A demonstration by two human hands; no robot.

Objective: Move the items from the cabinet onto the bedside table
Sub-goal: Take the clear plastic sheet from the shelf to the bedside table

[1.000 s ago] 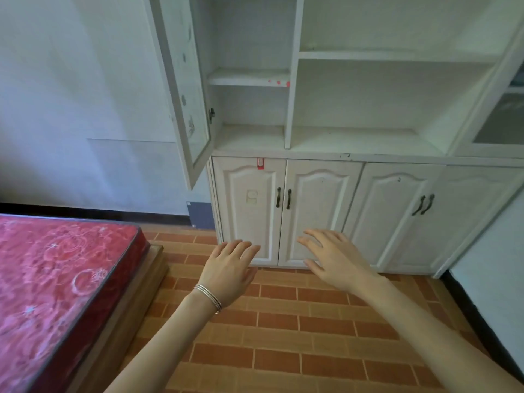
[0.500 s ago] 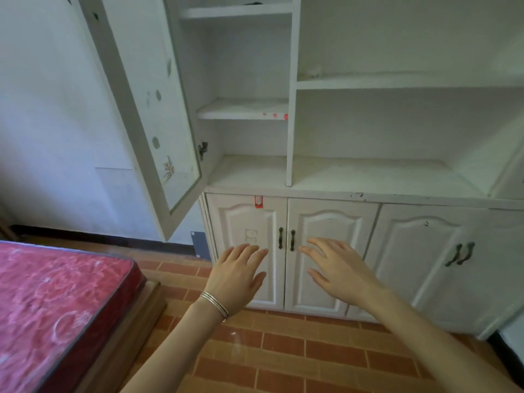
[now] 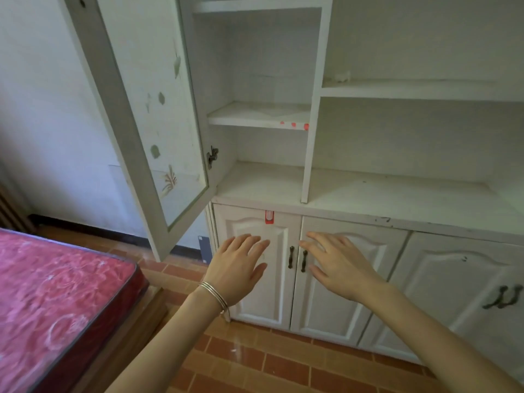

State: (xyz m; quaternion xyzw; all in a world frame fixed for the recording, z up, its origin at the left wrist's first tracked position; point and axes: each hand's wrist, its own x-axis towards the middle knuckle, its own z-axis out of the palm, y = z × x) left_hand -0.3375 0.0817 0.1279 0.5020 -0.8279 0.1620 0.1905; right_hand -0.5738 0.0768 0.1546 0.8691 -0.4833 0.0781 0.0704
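Fingers (image 3: 246, 243) of both hands are straight and slightly spread, holding nothing. The left hand (image 3: 238, 268) and right hand (image 3: 343, 268) are raised side by side, backs to the camera, in front of a white cabinet (image 3: 312, 109). They sit on either side of two dark handles (image 3: 297, 258) where a pair of lower doors (image 3: 326, 307) meet. Whether the fingertips touch the doors cannot be told.

Thin silver bangles (image 3: 215, 297) circle the left wrist. A small red sticker (image 3: 269, 217) sits on the top edge of the left lower door. Above, a glass door (image 3: 158, 123) with faded leaf decals swings open to the left, showing a narrow compartment with a shelf (image 3: 255, 114) whose front edge has red marks. Which items are to be moved cannot be told.

At near left lies a red patterned mattress (image 3: 56, 293) on a wooden base, over a terracotta tile floor (image 3: 283, 361).
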